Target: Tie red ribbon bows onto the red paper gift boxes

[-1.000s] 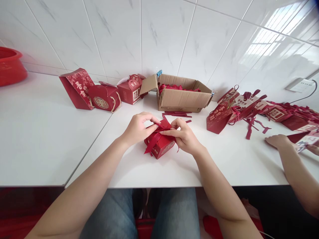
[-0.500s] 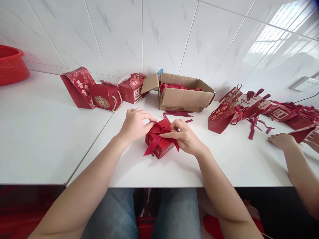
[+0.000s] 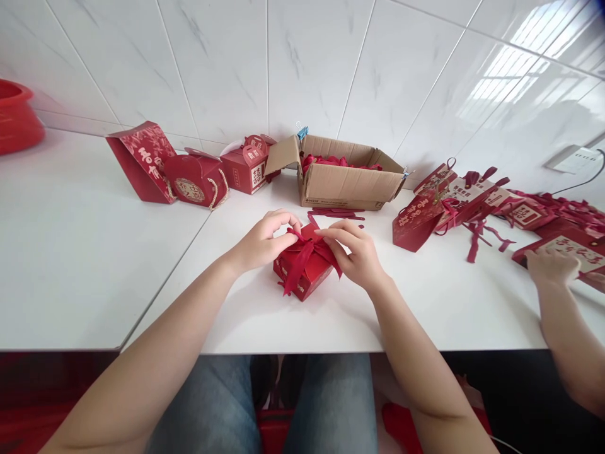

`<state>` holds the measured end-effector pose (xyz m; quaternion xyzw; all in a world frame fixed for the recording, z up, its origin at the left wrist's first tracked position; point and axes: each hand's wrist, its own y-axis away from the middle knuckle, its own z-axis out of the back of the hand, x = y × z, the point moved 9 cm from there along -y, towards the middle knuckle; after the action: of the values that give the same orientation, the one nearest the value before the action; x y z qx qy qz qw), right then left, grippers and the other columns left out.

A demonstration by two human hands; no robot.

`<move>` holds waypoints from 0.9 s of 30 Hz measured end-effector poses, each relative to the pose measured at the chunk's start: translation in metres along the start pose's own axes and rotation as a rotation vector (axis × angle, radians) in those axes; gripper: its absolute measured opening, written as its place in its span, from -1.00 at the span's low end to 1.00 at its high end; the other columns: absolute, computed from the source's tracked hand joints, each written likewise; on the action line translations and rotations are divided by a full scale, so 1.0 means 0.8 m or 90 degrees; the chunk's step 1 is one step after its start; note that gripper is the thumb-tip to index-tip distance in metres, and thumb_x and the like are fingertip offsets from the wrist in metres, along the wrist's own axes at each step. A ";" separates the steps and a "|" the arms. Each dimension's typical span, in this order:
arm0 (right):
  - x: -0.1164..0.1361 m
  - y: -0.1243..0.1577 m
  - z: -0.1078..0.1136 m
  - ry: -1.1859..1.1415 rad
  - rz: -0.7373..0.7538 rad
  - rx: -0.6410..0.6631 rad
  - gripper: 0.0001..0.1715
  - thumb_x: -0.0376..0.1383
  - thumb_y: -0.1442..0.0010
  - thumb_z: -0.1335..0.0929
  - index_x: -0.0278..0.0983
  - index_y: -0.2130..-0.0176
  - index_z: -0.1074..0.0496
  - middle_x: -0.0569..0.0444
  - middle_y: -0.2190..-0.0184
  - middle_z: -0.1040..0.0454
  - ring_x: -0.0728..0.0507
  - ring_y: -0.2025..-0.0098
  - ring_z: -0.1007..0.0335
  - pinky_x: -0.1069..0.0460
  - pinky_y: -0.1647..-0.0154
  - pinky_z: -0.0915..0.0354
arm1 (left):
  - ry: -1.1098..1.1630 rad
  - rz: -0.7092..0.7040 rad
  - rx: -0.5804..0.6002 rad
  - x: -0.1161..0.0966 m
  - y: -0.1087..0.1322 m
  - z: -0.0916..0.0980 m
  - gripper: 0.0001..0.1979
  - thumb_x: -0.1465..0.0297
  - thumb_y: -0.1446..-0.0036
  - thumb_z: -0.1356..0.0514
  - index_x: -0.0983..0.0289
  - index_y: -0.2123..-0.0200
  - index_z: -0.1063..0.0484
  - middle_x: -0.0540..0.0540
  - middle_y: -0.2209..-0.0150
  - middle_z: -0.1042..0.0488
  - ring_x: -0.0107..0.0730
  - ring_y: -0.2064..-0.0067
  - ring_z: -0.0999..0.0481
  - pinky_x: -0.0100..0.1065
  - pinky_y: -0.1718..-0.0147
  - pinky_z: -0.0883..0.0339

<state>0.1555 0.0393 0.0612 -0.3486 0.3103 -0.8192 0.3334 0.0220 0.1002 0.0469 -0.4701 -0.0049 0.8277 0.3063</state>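
A small red gift box (image 3: 309,282) stands on the white table in front of me, with a dark red ribbon (image 3: 299,268) tied over its top and ribbon ends hanging down its front and right side. My left hand (image 3: 269,239) pinches a loop of the ribbon at the box's upper left, thumb and forefinger closed together. From the right, my right hand (image 3: 352,249) pinches the ribbon at the upper right of the knot. Fingers cover part of the bow. Several flat dark red strips (image 3: 335,214) lie just behind the box.
Behind stands an open cardboard box (image 3: 354,188) holding red ribbons. Red gift boxes (image 3: 196,183) line the wall at left, near a red basin (image 3: 19,120). More red packages (image 3: 418,221) and ribbons lie at right, where another person's hand (image 3: 553,265) rests on a printed red box (image 3: 579,249).
My right fingers have moved up from the knot's front to its upper right. The bow has been drawn up and its front tail hangs more steeply. The other person's box has come into fuller view.
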 end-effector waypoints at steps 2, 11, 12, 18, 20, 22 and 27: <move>0.001 0.000 -0.004 0.008 0.008 0.031 -0.65 -0.43 -0.30 -0.18 -0.19 0.08 -0.45 0.00 0.28 -0.34 -0.07 0.25 -0.33 -0.01 0.28 -0.35 | 0.020 0.004 0.005 0.001 0.000 -0.001 -0.90 0.38 -0.04 -0.06 0.22 0.44 -0.36 0.07 0.14 -0.46 -0.18 0.00 -0.40 -0.10 -0.05 -0.24; -0.003 0.004 -0.007 0.041 0.017 0.064 -0.50 -0.51 -0.26 -0.15 -0.09 0.09 -0.51 0.03 0.28 -0.18 -0.08 0.24 -0.22 -0.06 0.26 -0.35 | -0.047 0.012 -0.023 0.006 -0.001 0.002 -0.90 0.48 0.03 -0.07 0.21 0.49 -0.36 0.05 0.10 -0.48 -0.11 -0.10 -0.29 -0.01 -0.13 -0.14; -0.003 0.004 -0.007 0.044 0.017 0.067 -0.49 -0.51 -0.26 -0.15 -0.08 0.09 -0.52 0.03 0.29 -0.17 -0.08 0.24 -0.21 -0.05 0.26 -0.35 | -0.054 0.013 -0.027 0.007 -0.001 0.003 -0.90 0.48 0.03 -0.06 0.21 0.49 -0.36 0.05 0.09 -0.48 -0.11 -0.10 -0.28 0.00 -0.13 -0.13; 0.001 0.002 -0.006 0.033 0.027 0.075 -0.48 -0.50 -0.27 -0.12 -0.12 0.05 -0.49 0.03 0.30 -0.15 -0.08 0.25 -0.19 -0.05 0.25 -0.33 | -0.069 0.006 -0.024 0.004 0.000 0.004 -0.91 0.48 0.06 -0.04 0.21 0.49 -0.32 0.04 0.10 -0.48 -0.11 -0.09 -0.27 -0.01 -0.13 -0.11; 0.000 0.002 -0.005 0.025 0.020 0.074 -0.49 -0.50 -0.28 -0.11 -0.15 -0.02 -0.44 0.02 0.30 -0.17 -0.08 0.26 -0.20 -0.06 0.26 -0.33 | -0.056 0.001 -0.017 0.002 0.000 0.004 -0.92 0.47 0.07 -0.04 0.21 0.48 -0.31 0.04 0.11 -0.48 -0.12 -0.09 -0.27 -0.02 -0.13 -0.12; -0.002 0.002 -0.005 0.023 0.011 0.077 -0.50 -0.50 -0.27 -0.12 -0.16 -0.02 -0.42 0.01 0.29 -0.20 -0.09 0.26 -0.21 -0.06 0.26 -0.33 | -0.037 -0.003 -0.017 0.001 0.000 0.004 -0.93 0.43 0.05 -0.05 0.21 0.48 -0.32 0.04 0.10 -0.49 -0.11 -0.09 -0.27 -0.03 -0.12 -0.14; 0.000 0.003 -0.004 0.022 0.033 0.073 -0.48 -0.53 -0.24 -0.12 -0.14 0.06 -0.48 0.02 0.28 -0.17 -0.10 0.22 -0.21 -0.09 0.22 -0.33 | -0.029 0.002 -0.047 -0.001 0.000 0.006 -0.73 0.17 -0.09 -0.11 0.22 0.53 -0.33 0.09 0.16 -0.51 -0.10 -0.05 -0.32 -0.06 -0.08 -0.19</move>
<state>0.1538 0.0385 0.0573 -0.3068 0.2776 -0.8326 0.3682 0.0185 0.1009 0.0501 -0.4622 -0.0418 0.8379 0.2873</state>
